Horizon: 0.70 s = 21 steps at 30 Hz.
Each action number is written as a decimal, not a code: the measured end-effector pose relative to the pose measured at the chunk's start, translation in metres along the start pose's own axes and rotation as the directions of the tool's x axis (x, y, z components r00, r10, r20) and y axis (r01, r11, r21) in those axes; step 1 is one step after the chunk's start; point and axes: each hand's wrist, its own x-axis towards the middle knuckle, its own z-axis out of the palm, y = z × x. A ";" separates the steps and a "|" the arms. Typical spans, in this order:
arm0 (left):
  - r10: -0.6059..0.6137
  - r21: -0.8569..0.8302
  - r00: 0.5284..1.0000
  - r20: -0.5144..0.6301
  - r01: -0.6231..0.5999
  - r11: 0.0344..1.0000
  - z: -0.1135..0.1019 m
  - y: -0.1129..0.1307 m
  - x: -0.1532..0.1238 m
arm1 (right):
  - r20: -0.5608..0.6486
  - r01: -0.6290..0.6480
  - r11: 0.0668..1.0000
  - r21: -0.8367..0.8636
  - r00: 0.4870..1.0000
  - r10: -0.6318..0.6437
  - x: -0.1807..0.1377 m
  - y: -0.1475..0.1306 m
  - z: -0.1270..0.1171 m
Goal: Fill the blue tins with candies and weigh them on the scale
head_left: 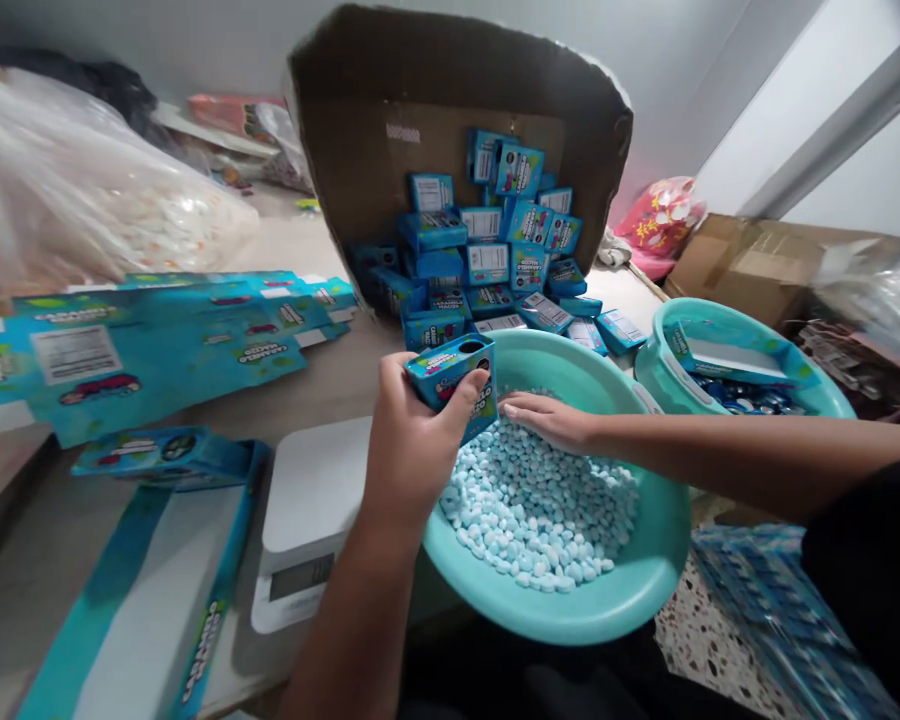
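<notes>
Cluttered workbench point(330, 370) against a pale wall fills my feed, with stock crowded on every side. At the centre, the left hand point(409, 440) is clamped round a small blue box point(454, 380), thumb pressed across its front. The box's open end is up, and it is tilted over the near edge of a teal basin point(645, 580). Just beside the box, the right hand point(547, 420) lies palm down on the pale blue candies point(540, 510) heaped in that basin. Its fingers are stretched flat and pinch nothing that I can see.

Left of the basin and touching it sits a white scale point(307, 510); I cannot read its display. Behind the basin, a pile of matching boxes point(495, 260) spills from a tipped cardboard carton point(390, 90). Flattened blue cartons point(157, 340) lie stacked on the left, with a bulging clear plastic bag point(67, 190) beyond them. A second basin point(660, 370) stands to the right, with a blue tray resting across it.
</notes>
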 end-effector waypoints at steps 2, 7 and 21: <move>0.010 0.027 1.000 0.011 -0.010 1.000 0.002 -0.001 -0.001 | 0.011 -0.024 0.998 0.057 1.000 0.024 -0.007 -0.007 0.007; 0.025 0.257 0.996 0.084 -0.045 0.965 0.004 0.004 -0.003 | 0.077 -0.097 0.954 0.283 0.994 0.078 -0.023 -0.031 0.035; 0.035 0.481 0.967 0.253 -0.157 0.863 0.007 0.010 -0.003 | 0.186 -0.436 0.413 0.800 0.834 0.520 -0.022 -0.073 0.077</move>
